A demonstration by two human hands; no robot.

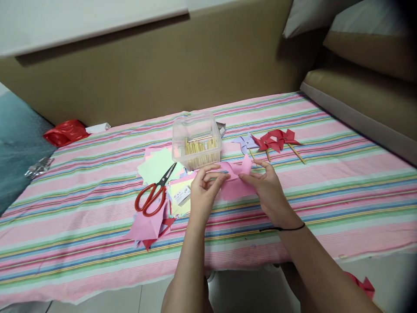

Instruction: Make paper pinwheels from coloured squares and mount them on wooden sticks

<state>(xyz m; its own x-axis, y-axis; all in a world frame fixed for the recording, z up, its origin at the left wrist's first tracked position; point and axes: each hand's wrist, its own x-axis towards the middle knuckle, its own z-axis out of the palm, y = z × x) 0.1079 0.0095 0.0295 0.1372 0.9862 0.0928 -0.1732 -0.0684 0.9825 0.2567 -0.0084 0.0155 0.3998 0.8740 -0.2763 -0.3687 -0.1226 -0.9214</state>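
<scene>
Both hands hold a sheet of pink paper above the striped cloth, its upper edges curled and one corner standing up. My left hand is closed, thumb and fingers pinching the sheet's left side. A small bluish spot shows at those fingertips; I cannot make out what it is. At the right side, the thumb and fingers of my right hand grip the paper near its middle. Just behind the sheet stands a clear plastic box with many thin wooden sticks inside.
Left of my hands, red-handled scissors lie over coloured paper sheets. A small white box sits on the papers. Paper pinwheels on sticks, one lilac and red ones, lie behind on the right. A red plastic bag is far left.
</scene>
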